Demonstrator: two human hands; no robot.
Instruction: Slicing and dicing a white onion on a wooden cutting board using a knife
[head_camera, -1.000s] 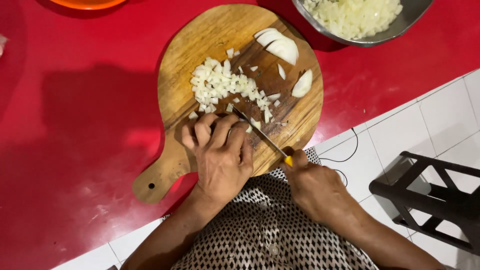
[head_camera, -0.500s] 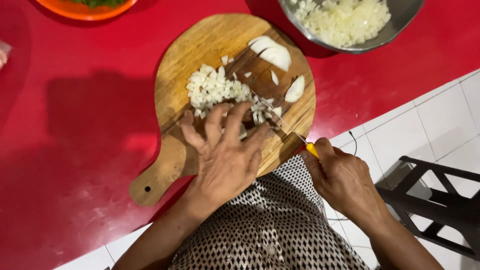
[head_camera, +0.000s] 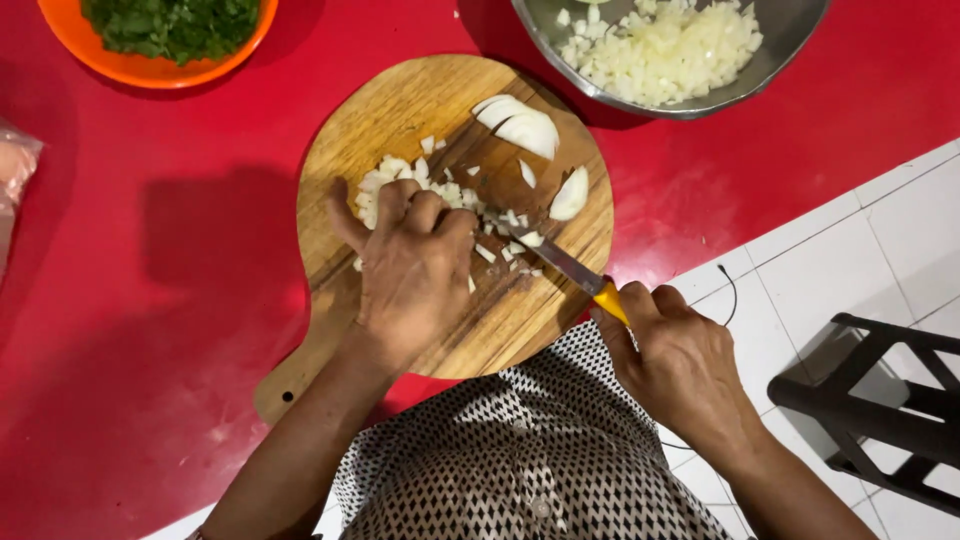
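A round wooden cutting board (head_camera: 400, 110) with a handle lies on the red table. My left hand (head_camera: 412, 268) rests on it with fingers curled over a pile of chopped onion (head_camera: 392, 182). My right hand (head_camera: 676, 352) grips a yellow-handled knife (head_camera: 566, 268), whose blade lies flat on the board amid scattered onion bits. Larger onion slices (head_camera: 526, 128) sit at the board's far side, and one more slice (head_camera: 570, 194) lies near the right rim.
A metal bowl (head_camera: 770, 62) of chopped onion stands at the back right. An orange bowl (head_camera: 150, 68) of green herbs is at the back left. A black stool (head_camera: 880, 400) stands on the white tiled floor to the right.
My left hand has gone from spread flat to curled over the onion pile. The knife and my right hand stay at the board's right side. The view has shifted, showing more of the bowls.
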